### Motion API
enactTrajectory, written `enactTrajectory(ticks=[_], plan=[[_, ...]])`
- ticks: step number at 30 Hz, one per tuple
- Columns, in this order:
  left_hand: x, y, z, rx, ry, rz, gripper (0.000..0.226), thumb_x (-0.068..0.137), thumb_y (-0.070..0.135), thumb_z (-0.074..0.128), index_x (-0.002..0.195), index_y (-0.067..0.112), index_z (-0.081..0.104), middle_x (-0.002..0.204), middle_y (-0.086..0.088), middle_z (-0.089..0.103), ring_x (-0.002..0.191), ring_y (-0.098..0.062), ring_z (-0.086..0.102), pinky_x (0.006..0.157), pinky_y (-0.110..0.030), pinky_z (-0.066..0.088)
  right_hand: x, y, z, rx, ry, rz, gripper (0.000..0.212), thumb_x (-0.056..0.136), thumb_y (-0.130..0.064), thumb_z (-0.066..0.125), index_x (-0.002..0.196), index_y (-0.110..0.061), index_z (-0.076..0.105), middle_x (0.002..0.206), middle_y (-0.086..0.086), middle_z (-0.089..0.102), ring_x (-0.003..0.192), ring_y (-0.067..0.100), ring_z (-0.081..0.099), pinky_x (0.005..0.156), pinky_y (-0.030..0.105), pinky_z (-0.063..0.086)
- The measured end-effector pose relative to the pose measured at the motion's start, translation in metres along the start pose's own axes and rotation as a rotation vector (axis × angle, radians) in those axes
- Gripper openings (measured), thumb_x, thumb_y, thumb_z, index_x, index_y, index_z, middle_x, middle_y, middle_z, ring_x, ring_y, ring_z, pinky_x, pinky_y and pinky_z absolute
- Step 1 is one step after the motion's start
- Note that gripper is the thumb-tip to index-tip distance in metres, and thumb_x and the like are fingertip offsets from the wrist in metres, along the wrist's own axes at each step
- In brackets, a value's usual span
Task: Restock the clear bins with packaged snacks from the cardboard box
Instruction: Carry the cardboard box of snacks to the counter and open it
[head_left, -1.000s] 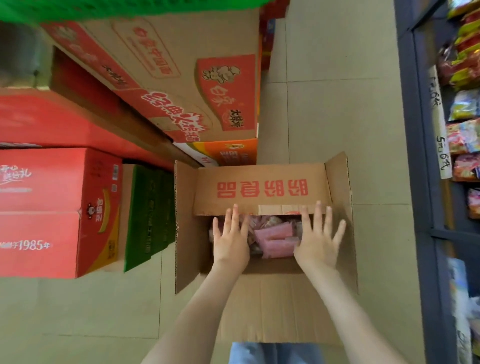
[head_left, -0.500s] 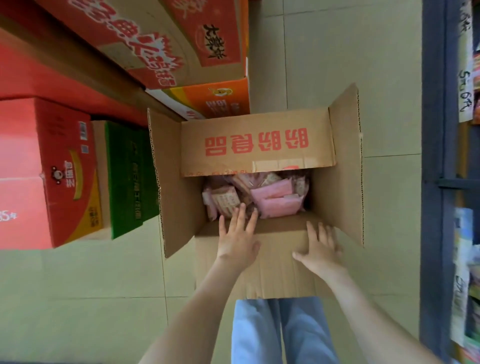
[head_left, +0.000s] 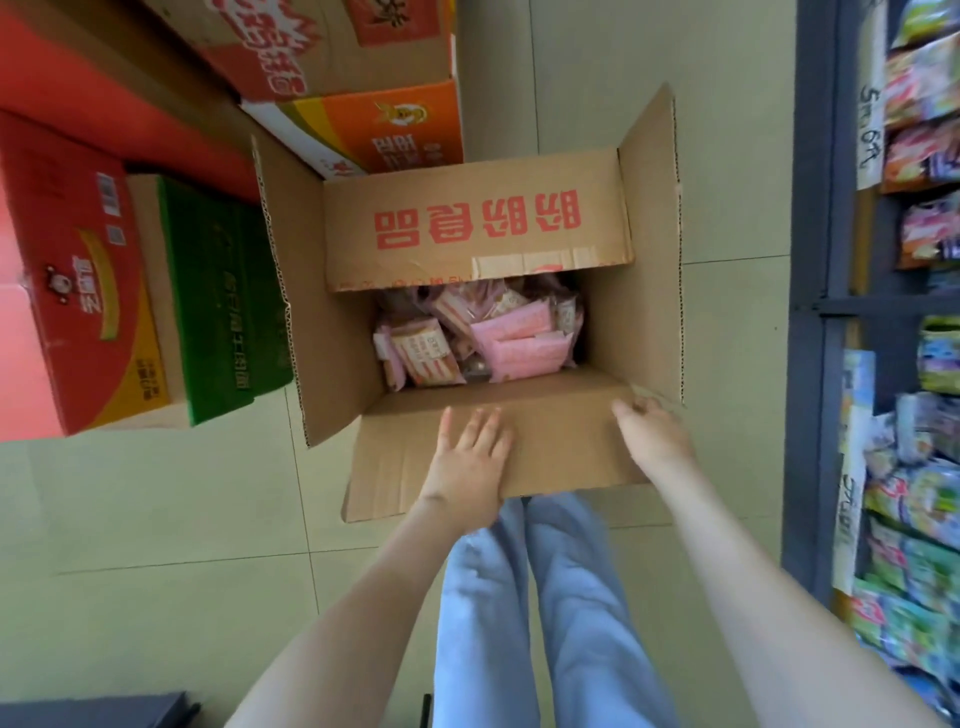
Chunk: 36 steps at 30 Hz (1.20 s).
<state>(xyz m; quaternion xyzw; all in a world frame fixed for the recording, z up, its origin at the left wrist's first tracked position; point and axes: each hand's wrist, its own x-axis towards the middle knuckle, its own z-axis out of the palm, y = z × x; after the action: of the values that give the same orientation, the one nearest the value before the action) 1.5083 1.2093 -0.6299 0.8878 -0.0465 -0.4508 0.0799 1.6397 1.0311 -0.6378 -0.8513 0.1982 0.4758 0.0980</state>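
Observation:
An open cardboard box (head_left: 478, 223) with red characters on its far flap stands on the tiled floor in front of me. Inside lie several pink and orange-striped snack packets (head_left: 475, 335). My left hand (head_left: 470, 462) lies flat, fingers apart, on the near flap. My right hand (head_left: 652, 434) rests at the near right corner of that flap, fingers curled over its edge where it meets the right flap. Neither hand holds a packet. No clear bin is plainly visible.
Stacked red, green and orange cartons (head_left: 140, 291) crowd the left, close to the box. A dark shelf frame (head_left: 815, 312) with packaged snacks (head_left: 919, 493) runs along the right. My legs in light blue trousers (head_left: 540, 613) are just behind the box.
Both hands have drawn back from over the packets to the near flap, which now lies pressed outward. The view has shifted closer, so the box sits higher and larger.

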Motion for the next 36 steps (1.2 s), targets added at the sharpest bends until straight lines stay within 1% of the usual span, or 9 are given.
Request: enactTrajectory(ticks=[3,6,9,12,17,24,27,31,36], plan=[[-0.001,-0.016,-0.026,-0.011,0.201,-0.026,0.062,0.086,0.032,0.059,0.139,0.008,0.038,0.143,-0.014,0.041,0.130,-0.028,0.043,0.117,-0.045,0.012,-0.010,-0.018,-0.029,0.089,-0.035,-0.039,0.044,0.095,-0.037,0.044,0.132,-0.015,0.052,0.137,0.014,0.050,0.120,0.034,0.050,0.095,0.035,0.041],[-0.001,-0.044,-0.049,0.009,0.424,-0.182,0.068,0.052,0.049,0.085,0.104,0.008,0.067,0.098,-0.008,0.067,0.088,-0.026,0.066,0.097,-0.043,0.046,-0.022,-0.030,-0.049,0.416,-0.054,0.053,0.038,0.094,-0.037,0.048,0.126,-0.017,0.052,0.119,0.009,0.052,0.076,0.031,0.060,0.057,0.030,0.046],[0.004,-0.074,-0.062,-0.039,0.525,-0.376,0.069,0.051,0.048,0.087,0.102,0.005,0.067,0.098,-0.011,0.068,0.087,-0.029,0.067,0.093,-0.048,0.049,-0.027,-0.039,-0.064,0.675,0.087,-0.009,0.045,0.093,-0.036,0.054,0.132,-0.014,0.047,0.110,0.003,0.054,0.089,0.024,0.057,0.080,0.034,0.046],[0.006,-0.095,-0.075,-0.045,0.442,-0.573,0.085,0.073,0.046,0.075,0.139,0.004,0.041,0.142,-0.016,0.045,0.132,-0.030,0.043,0.114,-0.055,0.021,-0.032,-0.062,-0.069,0.287,0.343,-0.274,0.070,0.089,-0.032,0.061,0.148,-0.020,0.025,0.150,0.006,0.032,0.136,0.026,0.030,0.111,0.044,0.022],[0.011,-0.114,-0.076,-0.058,0.424,-0.732,0.093,0.089,0.059,0.046,0.151,0.008,-0.002,0.159,-0.015,0.003,0.147,-0.030,0.001,0.114,-0.056,-0.007,-0.022,-0.097,-0.055,-0.324,0.665,-0.450,0.095,0.083,-0.024,0.067,0.152,-0.026,0.002,0.160,0.011,-0.003,0.147,0.030,-0.002,0.113,0.052,-0.005],[0.043,-0.120,-0.082,-0.163,0.420,-0.793,0.091,0.090,0.050,0.050,0.151,0.018,-0.009,0.157,-0.014,-0.020,0.145,-0.033,-0.014,0.103,-0.072,-0.005,0.000,-0.131,0.010,-0.658,0.434,-0.645,0.082,0.090,-0.002,0.048,0.151,-0.033,0.005,0.160,0.002,-0.005,0.146,0.028,-0.014,0.111,0.056,-0.016],[0.056,-0.122,-0.077,-0.179,0.396,-0.797,0.072,0.091,0.041,0.054,0.150,0.024,0.015,0.151,-0.016,-0.031,0.145,-0.034,-0.011,0.109,-0.066,-0.005,0.014,-0.141,0.020,-0.690,0.357,-0.596,0.084,0.086,0.005,0.046,0.151,-0.034,0.010,0.161,0.000,0.000,0.145,0.029,-0.017,0.110,0.057,-0.020],[0.059,-0.116,-0.076,-0.200,0.437,-0.700,0.055,0.092,0.033,0.053,0.142,0.024,0.032,0.153,-0.015,-0.028,0.145,-0.033,-0.006,0.114,-0.054,-0.005,-0.001,-0.153,-0.006,-0.505,0.669,-0.652,0.090,0.082,-0.001,0.059,0.152,-0.029,0.011,0.160,0.003,-0.009,0.145,0.029,-0.013,0.105,0.054,-0.024],[0.060,-0.107,-0.077,-0.171,0.539,-0.627,0.089,0.093,0.028,0.054,0.151,0.022,-0.014,0.153,-0.015,-0.029,0.145,-0.034,-0.014,0.109,-0.054,-0.017,-0.013,-0.138,-0.056,-0.272,0.851,-0.398,0.105,0.081,-0.013,0.067,0.151,-0.028,-0.009,0.158,0.018,-0.009,0.145,0.037,-0.005,0.111,0.055,-0.008]])
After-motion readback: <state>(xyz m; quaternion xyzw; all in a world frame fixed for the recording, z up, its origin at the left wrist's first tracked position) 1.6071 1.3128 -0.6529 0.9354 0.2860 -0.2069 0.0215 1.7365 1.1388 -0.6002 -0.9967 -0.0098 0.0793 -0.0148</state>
